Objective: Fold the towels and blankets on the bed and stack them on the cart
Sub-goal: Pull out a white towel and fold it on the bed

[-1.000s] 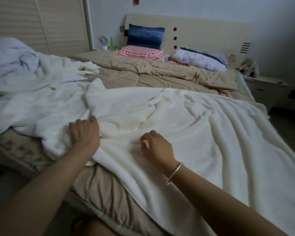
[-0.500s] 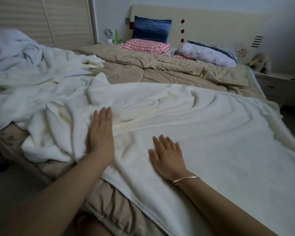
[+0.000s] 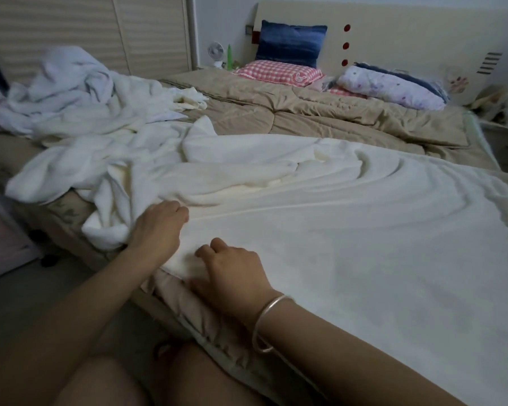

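A large cream blanket (image 3: pixel 349 230) lies spread over the foot of the bed, smooth on the right and bunched at its left end. My left hand (image 3: pixel 156 227) rests on the bunched left edge with its fingers curled into the fabric. My right hand (image 3: pixel 232 273), with a silver bangle at the wrist, sits at the blanket's near corner by the bed edge, fingers bent onto the cloth. A heap of white towels and pale blankets (image 3: pixel 79 98) lies crumpled at the left of the bed. No cart is recognisable.
A tan quilt (image 3: pixel 305 112) covers the bed, with several pillows (image 3: pixel 279 73) at the headboard. Wardrobe doors (image 3: pixel 85 30) stand at the back left, a nightstand (image 3: pixel 505 136) at the right. Bare floor (image 3: pixel 27 303) lies to the left of my knees.
Both hands drew back toward the near bed edge; from flat palms they curled their fingers onto the blanket. The camera view shifted slightly.
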`<state>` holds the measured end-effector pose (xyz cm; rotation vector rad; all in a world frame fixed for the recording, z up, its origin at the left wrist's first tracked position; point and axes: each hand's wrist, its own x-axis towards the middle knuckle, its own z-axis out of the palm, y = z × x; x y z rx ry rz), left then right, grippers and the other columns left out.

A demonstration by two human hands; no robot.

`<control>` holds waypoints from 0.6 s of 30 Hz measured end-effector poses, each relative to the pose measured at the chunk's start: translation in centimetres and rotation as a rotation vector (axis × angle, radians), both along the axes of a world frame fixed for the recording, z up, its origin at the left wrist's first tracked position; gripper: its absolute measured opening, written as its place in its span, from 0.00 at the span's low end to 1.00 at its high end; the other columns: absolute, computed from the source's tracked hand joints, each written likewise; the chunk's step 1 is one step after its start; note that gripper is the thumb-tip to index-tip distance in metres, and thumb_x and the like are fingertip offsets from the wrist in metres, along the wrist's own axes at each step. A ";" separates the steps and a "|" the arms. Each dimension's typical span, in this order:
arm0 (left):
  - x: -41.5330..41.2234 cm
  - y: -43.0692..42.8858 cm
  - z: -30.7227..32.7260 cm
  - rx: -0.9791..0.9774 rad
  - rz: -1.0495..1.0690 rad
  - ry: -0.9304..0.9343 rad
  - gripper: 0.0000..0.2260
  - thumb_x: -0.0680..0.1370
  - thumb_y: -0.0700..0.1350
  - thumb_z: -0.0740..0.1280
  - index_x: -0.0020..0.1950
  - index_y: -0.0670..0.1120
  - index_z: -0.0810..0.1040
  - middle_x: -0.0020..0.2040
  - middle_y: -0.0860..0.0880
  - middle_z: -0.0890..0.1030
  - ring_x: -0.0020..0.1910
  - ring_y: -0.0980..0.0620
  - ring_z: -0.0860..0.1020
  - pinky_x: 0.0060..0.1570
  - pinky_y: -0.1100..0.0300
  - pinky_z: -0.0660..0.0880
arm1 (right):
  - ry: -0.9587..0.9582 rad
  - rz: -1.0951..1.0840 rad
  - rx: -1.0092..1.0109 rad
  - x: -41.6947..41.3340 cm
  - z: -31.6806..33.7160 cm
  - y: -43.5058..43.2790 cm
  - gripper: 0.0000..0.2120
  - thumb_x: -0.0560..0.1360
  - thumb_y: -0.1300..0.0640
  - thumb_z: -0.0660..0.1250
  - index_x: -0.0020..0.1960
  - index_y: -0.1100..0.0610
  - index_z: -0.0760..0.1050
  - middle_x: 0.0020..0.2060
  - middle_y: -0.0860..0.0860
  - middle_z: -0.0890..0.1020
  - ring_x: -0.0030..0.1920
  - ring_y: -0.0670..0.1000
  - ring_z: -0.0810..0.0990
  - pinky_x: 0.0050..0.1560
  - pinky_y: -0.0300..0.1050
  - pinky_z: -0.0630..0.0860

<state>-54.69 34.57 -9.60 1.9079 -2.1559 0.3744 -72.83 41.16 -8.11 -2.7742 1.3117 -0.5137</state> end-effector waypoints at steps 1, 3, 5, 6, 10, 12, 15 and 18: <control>0.4 0.2 -0.1 -0.005 -0.033 -0.064 0.14 0.64 0.28 0.67 0.45 0.43 0.80 0.42 0.44 0.79 0.41 0.40 0.78 0.42 0.49 0.76 | 0.056 -0.036 -0.009 0.6 -0.4 -0.2 0.17 0.77 0.46 0.62 0.56 0.59 0.74 0.50 0.56 0.76 0.44 0.61 0.78 0.31 0.45 0.60; 1.0 0.4 0.4 -0.011 -0.034 -0.146 0.14 0.64 0.29 0.67 0.45 0.42 0.80 0.42 0.44 0.78 0.41 0.41 0.77 0.42 0.49 0.76 | 0.090 -0.023 -0.030 1.4 -0.9 -0.3 0.11 0.77 0.53 0.61 0.52 0.61 0.74 0.48 0.57 0.76 0.42 0.63 0.78 0.28 0.44 0.52; 1.3 0.9 1.1 0.014 -0.005 -0.204 0.14 0.68 0.33 0.66 0.51 0.45 0.79 0.48 0.46 0.78 0.47 0.44 0.77 0.49 0.51 0.72 | 0.023 0.073 -0.007 1.4 -0.6 -0.1 0.07 0.77 0.57 0.61 0.51 0.60 0.74 0.47 0.57 0.77 0.41 0.62 0.77 0.31 0.46 0.59; 1.4 1.2 1.4 0.052 0.010 -0.232 0.14 0.70 0.36 0.65 0.54 0.47 0.77 0.51 0.48 0.77 0.51 0.46 0.76 0.51 0.54 0.70 | -0.054 0.115 0.027 1.3 -0.3 -0.2 0.07 0.76 0.58 0.62 0.50 0.60 0.75 0.47 0.56 0.78 0.41 0.61 0.77 0.34 0.47 0.65; 0.0 2.2 2.8 0.264 0.133 -0.366 0.13 0.77 0.40 0.60 0.59 0.50 0.73 0.59 0.50 0.74 0.58 0.49 0.74 0.57 0.55 0.67 | -0.360 0.154 0.420 -0.7 0.6 0.3 0.07 0.78 0.58 0.63 0.50 0.58 0.79 0.40 0.51 0.81 0.35 0.46 0.76 0.41 0.40 0.72; -2.1 2.3 3.5 0.381 0.230 -0.406 0.14 0.79 0.40 0.57 0.61 0.48 0.74 0.61 0.49 0.75 0.59 0.48 0.75 0.58 0.54 0.70 | -0.450 0.169 0.764 -2.2 0.6 1.0 0.08 0.80 0.60 0.61 0.52 0.59 0.79 0.37 0.51 0.82 0.34 0.43 0.78 0.42 0.37 0.77; -6.5 1.2 5.1 0.465 0.349 -0.390 0.15 0.78 0.40 0.58 0.63 0.46 0.75 0.61 0.47 0.76 0.59 0.46 0.76 0.55 0.49 0.75 | -0.705 0.090 0.842 -6.9 1.8 0.5 0.09 0.80 0.61 0.60 0.56 0.57 0.78 0.47 0.53 0.84 0.45 0.51 0.83 0.47 0.44 0.80; -13.9 0.0 6.4 0.297 0.205 -0.259 0.14 0.77 0.39 0.61 0.62 0.46 0.75 0.60 0.47 0.76 0.59 0.46 0.76 0.55 0.53 0.74 | -0.657 -0.205 0.458 -15.6 2.2 -2.6 0.12 0.80 0.59 0.61 0.61 0.53 0.76 0.59 0.50 0.80 0.58 0.50 0.79 0.60 0.49 0.75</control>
